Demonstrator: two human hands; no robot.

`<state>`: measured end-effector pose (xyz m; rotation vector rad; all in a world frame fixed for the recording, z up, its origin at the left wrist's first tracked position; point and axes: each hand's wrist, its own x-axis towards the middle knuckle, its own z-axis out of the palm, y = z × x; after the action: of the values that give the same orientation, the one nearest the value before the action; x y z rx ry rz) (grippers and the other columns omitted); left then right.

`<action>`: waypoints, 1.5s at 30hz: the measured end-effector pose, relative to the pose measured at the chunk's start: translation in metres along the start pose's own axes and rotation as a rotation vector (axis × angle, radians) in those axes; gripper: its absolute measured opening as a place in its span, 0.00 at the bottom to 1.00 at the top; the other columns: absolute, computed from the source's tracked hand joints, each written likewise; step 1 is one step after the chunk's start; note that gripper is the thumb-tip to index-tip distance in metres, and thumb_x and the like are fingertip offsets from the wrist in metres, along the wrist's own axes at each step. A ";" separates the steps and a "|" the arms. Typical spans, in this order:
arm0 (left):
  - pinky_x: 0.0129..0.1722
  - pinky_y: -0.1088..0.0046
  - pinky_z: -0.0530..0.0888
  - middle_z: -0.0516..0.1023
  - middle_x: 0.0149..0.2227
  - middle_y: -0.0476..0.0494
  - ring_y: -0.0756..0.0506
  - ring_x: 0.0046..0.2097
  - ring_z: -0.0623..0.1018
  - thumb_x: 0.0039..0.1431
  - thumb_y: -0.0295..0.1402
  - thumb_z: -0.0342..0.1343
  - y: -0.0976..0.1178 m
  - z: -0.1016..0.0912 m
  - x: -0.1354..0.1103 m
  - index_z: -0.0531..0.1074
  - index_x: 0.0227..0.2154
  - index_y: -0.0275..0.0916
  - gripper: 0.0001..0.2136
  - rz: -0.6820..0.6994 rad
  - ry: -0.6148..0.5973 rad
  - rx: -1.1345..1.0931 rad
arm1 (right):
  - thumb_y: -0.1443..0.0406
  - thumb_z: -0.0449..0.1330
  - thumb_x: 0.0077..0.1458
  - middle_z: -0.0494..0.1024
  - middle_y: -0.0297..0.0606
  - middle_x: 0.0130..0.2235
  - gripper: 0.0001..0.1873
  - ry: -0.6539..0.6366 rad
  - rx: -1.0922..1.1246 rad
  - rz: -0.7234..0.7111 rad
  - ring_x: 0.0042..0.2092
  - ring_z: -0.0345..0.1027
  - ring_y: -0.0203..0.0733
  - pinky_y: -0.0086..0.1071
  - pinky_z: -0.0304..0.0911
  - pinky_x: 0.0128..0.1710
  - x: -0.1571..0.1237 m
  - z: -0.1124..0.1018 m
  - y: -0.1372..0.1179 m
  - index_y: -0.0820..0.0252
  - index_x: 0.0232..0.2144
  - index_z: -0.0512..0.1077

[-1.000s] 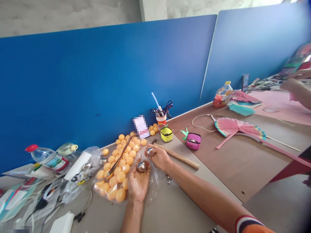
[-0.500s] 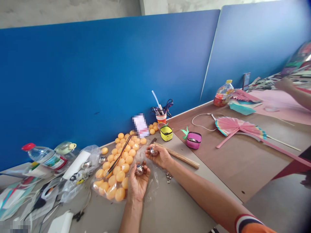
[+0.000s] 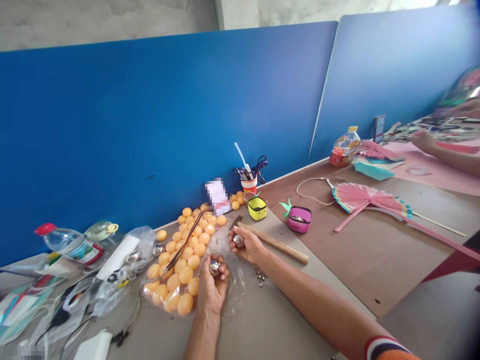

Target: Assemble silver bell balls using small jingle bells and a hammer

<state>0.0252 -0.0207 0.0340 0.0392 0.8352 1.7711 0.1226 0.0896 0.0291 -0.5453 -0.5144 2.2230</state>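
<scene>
Cupped palm-up, my left hand (image 3: 213, 287) has its fingers curled round a shiny silver ball (image 3: 214, 268). My right hand (image 3: 249, 245), a little farther away and to the right, grips a second silver ball (image 3: 238, 240) between thumb and fingers. Both hands are above the table beside a clear plastic bag of orange balls (image 3: 183, 257). Behind my right hand lies a hammer with a wooden handle (image 3: 279, 244). Several small metal beads (image 3: 261, 277) rest on the table below my right wrist.
A yellow pouch (image 3: 257, 208) and a purple pouch (image 3: 299, 219) stand beyond the hammer. A cup of pens (image 3: 249, 185) is against the blue partition (image 3: 150, 125). Bottles and plastic bags crowd the left. On the right lie a pink paper fan (image 3: 360, 195) and a co-worker's hand (image 3: 423, 142).
The fingers of my left hand have curled more closely round its ball. My right hand has shifted slightly right with its ball. The co-worker's hand has moved left and lower.
</scene>
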 end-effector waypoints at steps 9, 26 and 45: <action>0.17 0.85 0.60 0.71 0.25 0.52 0.56 0.21 0.66 0.51 0.31 0.66 -0.002 0.006 0.000 0.66 0.28 0.39 0.11 0.058 0.025 0.060 | 0.64 0.68 0.45 0.73 0.30 0.21 0.13 0.016 -0.100 0.001 0.19 0.61 0.31 0.25 0.48 0.18 -0.002 0.007 0.000 0.59 0.24 0.65; 0.34 0.69 0.81 0.81 0.30 0.40 0.45 0.33 0.81 0.52 0.22 0.55 0.002 0.009 -0.004 0.77 0.31 0.34 0.07 -0.011 0.023 -0.081 | 0.66 0.65 0.49 0.75 0.36 0.24 0.06 0.048 0.018 0.011 0.25 0.67 0.36 0.29 0.64 0.26 0.003 -0.002 0.000 0.63 0.29 0.73; 0.23 0.77 0.72 0.79 0.29 0.42 0.52 0.24 0.72 0.46 0.31 0.71 0.001 0.002 -0.003 0.72 0.28 0.36 0.12 0.003 -0.029 -0.080 | 0.55 0.67 0.45 0.71 0.31 0.22 0.17 0.077 -0.131 -0.027 0.20 0.60 0.32 0.27 0.48 0.19 -0.004 0.007 0.001 0.60 0.24 0.66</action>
<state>0.0268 -0.0222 0.0370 0.0138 0.7429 1.8007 0.1206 0.0850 0.0353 -0.6859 -0.6268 2.1437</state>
